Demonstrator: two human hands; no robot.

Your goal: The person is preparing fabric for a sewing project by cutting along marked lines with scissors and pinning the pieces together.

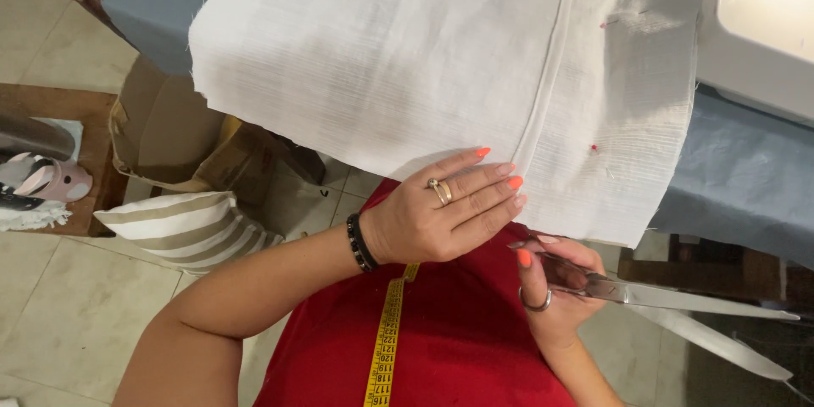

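Fingers [496, 180] of the left hand [432, 216] lie flat, together, pressing the white cloth's [407, 59] near edge. Right hand [555, 284] fingers clamp scissors [678, 309], blades apart, just beside the cloth's hanging edge.

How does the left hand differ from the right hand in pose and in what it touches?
The left hand lies flat, fingers stretched, on the edge of the white fabric; the right hand is curled around the scissors, whose blades are open. The left wrist wears a black bracelet; the right wrist shows none. Both have orange nails and a ring.
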